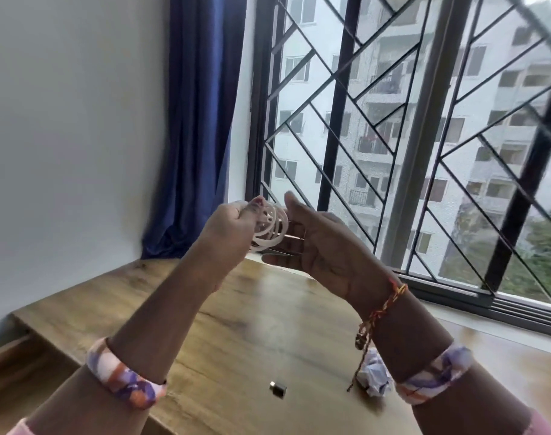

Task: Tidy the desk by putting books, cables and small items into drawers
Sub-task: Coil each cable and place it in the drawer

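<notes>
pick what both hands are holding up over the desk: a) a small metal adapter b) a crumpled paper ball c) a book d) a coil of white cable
d: the left hand pinches the coil of white cable and the right hand steadies it, while the paper ball and small metal adapter lie on the desk.

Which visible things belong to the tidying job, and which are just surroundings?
Job: coiled white cable, gripped by left hand and right hand; small grey metal adapter; crumpled white paper ball; wooden desk.
Surroundings: blue curtain; black window grille.
</notes>
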The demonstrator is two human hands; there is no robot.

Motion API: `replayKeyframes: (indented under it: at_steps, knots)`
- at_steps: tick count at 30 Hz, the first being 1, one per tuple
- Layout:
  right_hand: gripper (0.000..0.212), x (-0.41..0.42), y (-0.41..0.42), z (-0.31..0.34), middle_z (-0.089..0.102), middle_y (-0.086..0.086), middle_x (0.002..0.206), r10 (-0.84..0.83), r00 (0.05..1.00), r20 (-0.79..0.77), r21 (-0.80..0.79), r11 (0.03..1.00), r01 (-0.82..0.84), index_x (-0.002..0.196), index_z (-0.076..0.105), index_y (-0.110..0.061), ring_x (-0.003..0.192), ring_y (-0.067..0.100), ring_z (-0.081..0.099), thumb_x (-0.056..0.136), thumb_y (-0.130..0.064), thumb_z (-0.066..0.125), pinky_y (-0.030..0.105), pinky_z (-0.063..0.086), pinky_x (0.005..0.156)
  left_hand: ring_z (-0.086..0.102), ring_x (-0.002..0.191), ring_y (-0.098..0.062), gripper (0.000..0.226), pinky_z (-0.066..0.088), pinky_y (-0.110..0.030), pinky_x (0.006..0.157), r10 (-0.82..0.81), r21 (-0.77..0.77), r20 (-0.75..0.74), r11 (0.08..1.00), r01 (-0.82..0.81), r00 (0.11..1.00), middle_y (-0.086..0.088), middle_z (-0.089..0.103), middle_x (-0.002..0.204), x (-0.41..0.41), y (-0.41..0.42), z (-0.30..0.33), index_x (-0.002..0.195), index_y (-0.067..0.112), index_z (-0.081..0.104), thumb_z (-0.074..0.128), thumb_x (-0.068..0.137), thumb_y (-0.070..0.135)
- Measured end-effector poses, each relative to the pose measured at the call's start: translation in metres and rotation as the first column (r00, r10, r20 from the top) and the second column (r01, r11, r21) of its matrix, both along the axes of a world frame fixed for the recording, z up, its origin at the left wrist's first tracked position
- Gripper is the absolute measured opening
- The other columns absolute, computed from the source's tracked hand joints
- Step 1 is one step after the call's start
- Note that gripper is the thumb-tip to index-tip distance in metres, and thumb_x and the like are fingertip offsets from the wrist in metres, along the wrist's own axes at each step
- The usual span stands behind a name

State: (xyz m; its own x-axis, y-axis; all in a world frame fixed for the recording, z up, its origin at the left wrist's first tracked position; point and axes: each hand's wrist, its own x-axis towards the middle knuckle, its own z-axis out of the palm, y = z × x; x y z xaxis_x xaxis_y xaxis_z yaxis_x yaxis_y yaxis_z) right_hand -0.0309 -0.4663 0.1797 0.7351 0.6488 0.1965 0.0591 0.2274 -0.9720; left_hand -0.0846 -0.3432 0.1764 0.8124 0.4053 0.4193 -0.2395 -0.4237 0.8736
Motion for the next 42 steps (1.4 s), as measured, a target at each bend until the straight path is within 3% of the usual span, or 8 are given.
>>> replayKeyframes:
  at_steps: [3,12,18,22,27,33,37,42]
  knots:
    - [0.03,-0.014,-0.013,-0.007,0.062,0.016,0.091,-0.055,0.992,0.114,0.028,0.998,0.053,0.102,0.064,0.003,0.085,0.025,0.058,0.081,-0.019,0.064,0.033,0.053,0.078,0.064,0.089,-0.021,0.036,0.051,-0.035,0.081,0.125,0.193,0.059,0.972,-0.134,0.99,-0.007,0.069,0.094,-0.006,-0.015,-0.007,0.1,0.011,0.063,0.038,0.097,0.038]
    - [0.037,-0.103,-0.083,-0.043,0.061,0.018,0.094,-0.153,0.985,0.074,0.125,0.982,0.143,0.111,0.057,0.01,0.087,0.026,0.058,0.077,-0.003,0.062,0.033,0.056,0.077,0.057,0.046,0.009,0.027,0.037,-0.005,0.04,-0.17,-0.098,0.049,0.98,0.174,0.984,0.005,0.06,0.068,-0.08,-0.082,-0.031,0.085,0.016,0.062,0.042,0.097,0.028]
    - [0.027,-0.147,-0.116,-0.049,0.066,0.015,0.087,-0.256,0.967,0.017,0.109,0.961,0.252,0.099,0.067,-0.002,0.076,0.023,0.062,0.08,-0.021,0.064,0.033,0.056,0.07,0.06,0.073,-0.015,0.032,0.047,-0.03,0.067,-0.162,0.29,0.1,0.949,0.127,0.982,0.0,0.064,0.076,-0.117,-0.106,-0.035,0.091,0.012,0.064,0.041,0.096,0.034]
    - [0.007,-0.175,-0.143,-0.04,0.064,0.013,0.072,-0.417,0.855,0.309,-0.015,0.897,0.442,0.084,0.067,-0.001,0.064,0.018,0.058,0.085,-0.004,0.061,0.029,0.051,0.059,0.06,0.069,-0.021,0.032,0.045,-0.033,0.062,-0.247,0.421,0.088,0.887,0.188,0.965,-0.005,0.064,0.071,-0.129,-0.123,-0.034,0.078,0.011,0.062,0.049,0.093,0.036]
    - [0.011,-0.193,-0.175,-0.033,0.059,0.021,0.072,-0.476,0.758,0.446,-0.084,0.821,0.565,0.074,0.061,0.007,0.067,0.026,0.055,0.084,0.008,0.055,0.05,0.051,0.069,0.059,0.063,-0.017,0.03,0.045,-0.028,0.062,-0.631,-0.01,0.017,0.776,0.631,0.776,-0.014,0.066,0.069,-0.14,-0.152,-0.033,0.073,0.006,0.07,0.071,0.074,0.036]
    - [0.037,-0.202,-0.21,-0.029,0.058,0.013,0.072,-0.485,0.803,0.347,-0.019,0.852,0.523,0.115,0.053,-0.01,0.059,0.016,0.055,0.084,0.01,0.055,0.025,0.049,0.057,0.061,0.056,-0.013,0.043,0.049,-0.017,0.042,-0.832,-0.614,0.0,0.438,0.657,0.554,-0.009,0.065,0.075,-0.139,-0.185,-0.027,0.089,0.004,0.068,0.052,0.084,0.043]
    - [0.031,-0.195,-0.21,-0.033,0.066,0.022,0.082,-0.507,0.628,0.59,0.01,0.783,0.623,0.109,0.065,-0.025,0.066,0.018,0.053,0.084,-0.004,0.064,0.027,0.047,0.057,0.041,0.045,-0.009,0.043,0.028,-0.013,0.037,-0.706,-0.47,-0.061,0.644,0.603,0.706,0.0,0.051,0.056,-0.125,-0.2,-0.024,0.073,0.013,0.061,0.045,0.09,0.049]
    - [0.009,-0.173,-0.207,-0.039,0.067,-0.008,0.064,-0.616,0.651,0.443,0.136,0.764,0.63,0.079,0.069,-0.016,0.061,0.008,0.06,0.083,-0.009,0.066,0.023,0.05,0.056,0.034,0.038,-0.004,0.051,0.025,-0.016,0.037,-0.645,-0.274,-0.069,0.746,0.607,0.761,0.007,0.049,0.045,-0.111,-0.208,-0.03,0.064,0.017,0.057,0.035,0.093,0.052]
